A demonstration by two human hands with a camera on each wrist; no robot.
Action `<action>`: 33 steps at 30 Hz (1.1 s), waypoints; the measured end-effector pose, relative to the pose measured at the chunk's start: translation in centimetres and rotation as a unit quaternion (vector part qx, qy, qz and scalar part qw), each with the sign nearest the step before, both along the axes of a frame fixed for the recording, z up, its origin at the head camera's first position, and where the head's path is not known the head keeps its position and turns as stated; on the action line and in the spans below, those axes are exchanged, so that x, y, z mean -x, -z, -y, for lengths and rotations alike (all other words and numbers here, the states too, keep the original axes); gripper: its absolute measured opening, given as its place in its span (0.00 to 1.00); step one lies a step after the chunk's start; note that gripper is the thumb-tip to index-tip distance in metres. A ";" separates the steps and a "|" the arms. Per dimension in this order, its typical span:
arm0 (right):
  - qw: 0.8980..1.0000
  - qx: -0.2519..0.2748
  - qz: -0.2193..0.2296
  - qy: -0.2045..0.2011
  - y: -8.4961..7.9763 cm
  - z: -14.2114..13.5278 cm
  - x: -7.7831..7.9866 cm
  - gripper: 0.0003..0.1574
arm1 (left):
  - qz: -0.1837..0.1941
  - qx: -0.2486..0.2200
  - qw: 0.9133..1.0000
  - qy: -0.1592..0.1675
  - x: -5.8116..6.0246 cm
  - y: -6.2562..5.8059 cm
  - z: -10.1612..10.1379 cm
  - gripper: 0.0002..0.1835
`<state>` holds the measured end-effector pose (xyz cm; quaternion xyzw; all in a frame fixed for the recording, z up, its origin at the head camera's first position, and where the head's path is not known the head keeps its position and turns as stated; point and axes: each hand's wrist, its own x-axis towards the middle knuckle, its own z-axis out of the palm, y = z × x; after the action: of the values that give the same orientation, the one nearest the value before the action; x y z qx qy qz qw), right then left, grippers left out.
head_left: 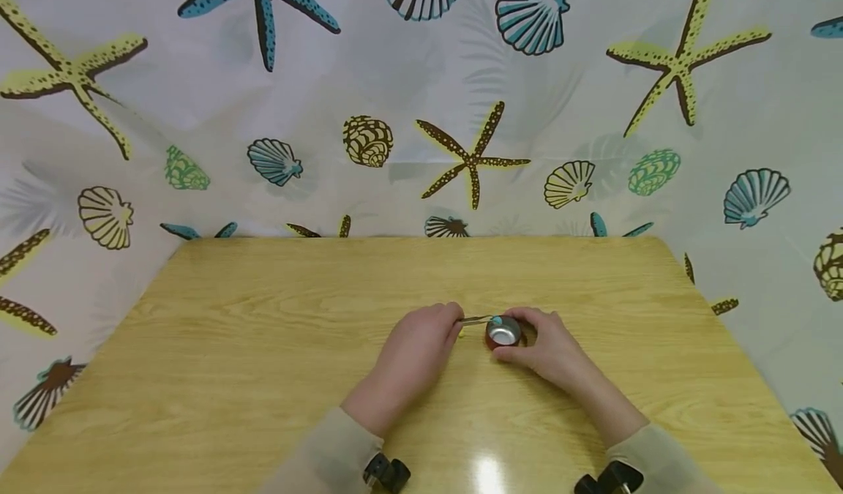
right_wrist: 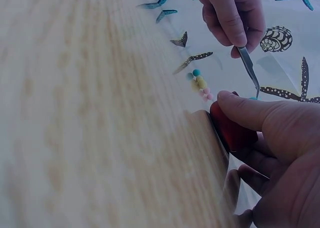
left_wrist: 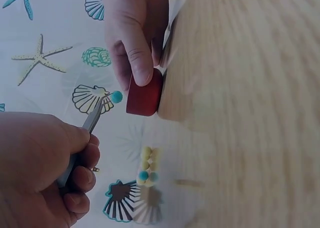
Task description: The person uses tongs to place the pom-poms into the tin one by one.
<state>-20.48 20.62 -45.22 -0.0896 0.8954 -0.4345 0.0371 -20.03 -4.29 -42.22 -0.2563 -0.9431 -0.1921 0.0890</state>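
My left hand (head_left: pixel 419 342) grips a pair of metal tweezers (left_wrist: pixel 93 119) between thumb and fingers. At the tweezers' tips is a small blue ball (left_wrist: pixel 116 97), which overlaps the cup's rim in the head view. My right hand (head_left: pixel 549 347) holds a small cup (head_left: pixel 503 336), red outside and silvery inside, thumb on the near side and fingers on the far side. The cup stands upright at the table surface. In the left wrist view, the ball is just beyond the mouth of the red cup (left_wrist: pixel 144 95).
Several small balls, blue, yellow and pink, lie close together on the table near the cup; a yellow ball (right_wrist: pixel 201 83) shows among them in the right wrist view. The wooden table (head_left: pixel 263 318) ends at a shell-and-starfish patterned cloth (head_left: pixel 316 99) behind and at both sides.
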 end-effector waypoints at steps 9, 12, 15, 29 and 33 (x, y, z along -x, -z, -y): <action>1.000 -0.006 0.009 0.005 0.0 0.0 -0.2 0.40 | -0.006 0.009 1.000 0.004 -0.4 0.6 -0.2 0.05; 1.000 -0.005 0.012 0.005 0.1 0.1 -0.2 0.40 | -0.005 0.012 1.000 0.004 -0.4 0.7 -0.1 0.05; 1.000 -0.003 0.016 0.007 0.0 0.1 -0.2 0.41 | -0.007 0.011 1.000 0.004 -0.4 0.8 0.0 0.05; 1.000 -0.004 0.015 0.007 -0.1 0.2 -0.1 0.41 | -0.020 0.019 1.000 -0.002 -0.2 0.9 0.7 0.03; 1.000 -0.006 0.018 0.008 0.0 0.0 -0.2 0.41 | -0.025 0.018 1.000 0.002 -0.4 0.8 0.9 0.03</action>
<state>-20.31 20.57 -45.26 -0.0750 0.8978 -0.4311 0.0502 -19.68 -5.21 -42.99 -0.2643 -0.9435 -0.1685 0.1078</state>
